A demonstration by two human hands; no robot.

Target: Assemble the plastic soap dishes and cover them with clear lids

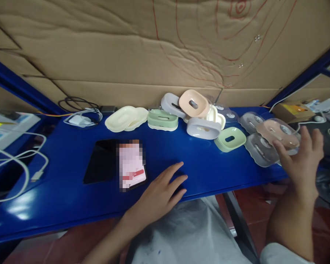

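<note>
My left hand (165,190) lies near the front edge of the blue table, fingers stretched out and holding nothing. At the right end, my right hand (302,157) is raised with thumb and fingers apart. Its thumb overlaps the near edge of a peach soap dish under a clear cover (277,132); whether they touch I cannot tell. Below and behind that dish lie greyish clear-covered pieces (261,150). Left of them sit a green soap dish (230,139), a lavender one (203,128) and a peach one (194,103) on a loose heap.
Another green dish (162,119) and cream oval trays (121,119) stand along the back, by a cardboard wall (112,55). A lit phone (133,165) lies beside a black flat device (99,161). White cables (24,176) occupy the left; a small cardboard box (291,112) is at right.
</note>
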